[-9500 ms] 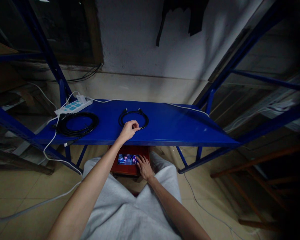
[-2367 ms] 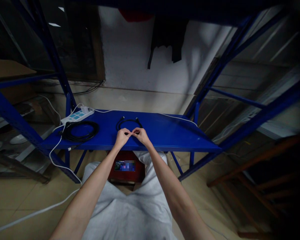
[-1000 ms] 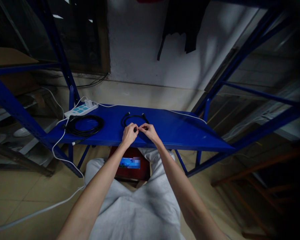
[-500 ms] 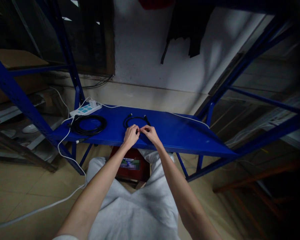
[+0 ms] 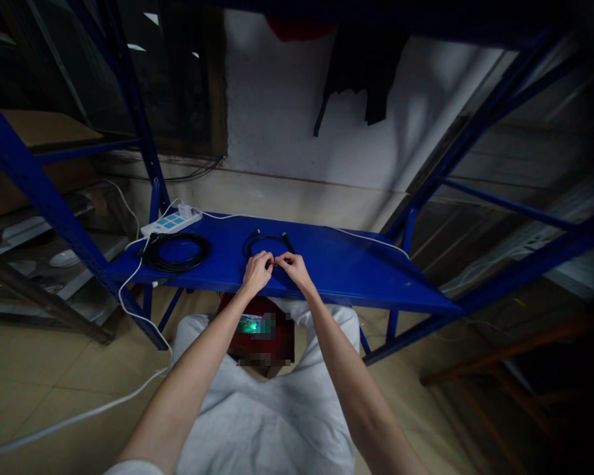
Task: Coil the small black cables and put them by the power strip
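Note:
A short black cable (image 5: 270,238) lies in a loop on the blue shelf (image 5: 356,264), with its two plug ends pointing to the back. My left hand (image 5: 259,269) is closed on the near side of this loop, fingertips pinched together. Close beside it, my right hand (image 5: 294,267) also pinches the cable between thumb and fingers. The fingertips nearly meet and cover the piece of cable between them. To the left on the same shelf rests a larger coil of black cable (image 5: 178,268), touched by neither hand.
A white power strip (image 5: 171,223) with blue sockets and a plug in it sits at the shelf's back left. Its white cord (image 5: 79,417) trails down to the floor. Blue uprights (image 5: 141,125) frame both sides. Below, a lit screen (image 5: 250,323) lies on a red stool (image 5: 277,346).
My view has shifted slightly, so the shelf appears a little lower. Both hands stay at the near side of the cable loop, fingertips still close together.

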{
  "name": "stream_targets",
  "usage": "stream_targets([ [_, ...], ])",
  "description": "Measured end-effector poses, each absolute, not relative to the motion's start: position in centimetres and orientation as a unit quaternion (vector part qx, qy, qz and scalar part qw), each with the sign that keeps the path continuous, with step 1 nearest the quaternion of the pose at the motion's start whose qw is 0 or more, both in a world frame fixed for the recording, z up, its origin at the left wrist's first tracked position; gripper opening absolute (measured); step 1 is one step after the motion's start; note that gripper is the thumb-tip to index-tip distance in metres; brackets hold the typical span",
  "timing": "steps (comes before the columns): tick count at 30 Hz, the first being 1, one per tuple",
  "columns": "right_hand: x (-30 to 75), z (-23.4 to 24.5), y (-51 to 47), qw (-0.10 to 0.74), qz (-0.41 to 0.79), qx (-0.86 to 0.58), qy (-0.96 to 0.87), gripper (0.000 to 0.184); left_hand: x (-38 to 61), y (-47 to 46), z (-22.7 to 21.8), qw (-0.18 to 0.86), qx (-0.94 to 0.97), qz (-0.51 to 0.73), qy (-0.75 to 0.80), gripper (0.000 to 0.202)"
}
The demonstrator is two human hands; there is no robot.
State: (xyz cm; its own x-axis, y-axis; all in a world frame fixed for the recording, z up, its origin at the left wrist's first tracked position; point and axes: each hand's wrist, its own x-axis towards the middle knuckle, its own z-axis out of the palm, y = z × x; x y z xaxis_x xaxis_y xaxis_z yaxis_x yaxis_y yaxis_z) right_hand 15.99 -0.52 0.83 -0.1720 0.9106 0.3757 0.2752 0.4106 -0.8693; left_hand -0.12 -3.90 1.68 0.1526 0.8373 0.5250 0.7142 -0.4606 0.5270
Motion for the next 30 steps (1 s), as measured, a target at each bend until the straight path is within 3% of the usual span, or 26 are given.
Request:
stream_targets([
  [4, 16.0, 0.8, -0.4, 0.485, 0.303, -0.431, -0.698, 0.026, -0.1, -3.8, 1.6, 0.075, 0.755, 0.395, 0.518, 0.013],
  [10, 16.2, 0.8, -0.6, 0.494, 0.167, -0.462, -0.718, 0.027, 0.0, -3.3, 1.0, 0.074, 0.742, 0.41, 0.526, 0.014],
  [24, 16.0, 0.5, -0.5, 0.368, 0.227, -0.499, -0.751, 0.044, -0.1, -2.9, 0.4, 0.088, 0.723, 0.436, 0.528, 0.01],
  [30, 15.2, 1.1, -0.3, 0.357, 0.231, -0.519, -0.741, 0.047, 0.0, -2.4, 0.0, 0.096, 0.709, 0.448, 0.535, 0.013],
])
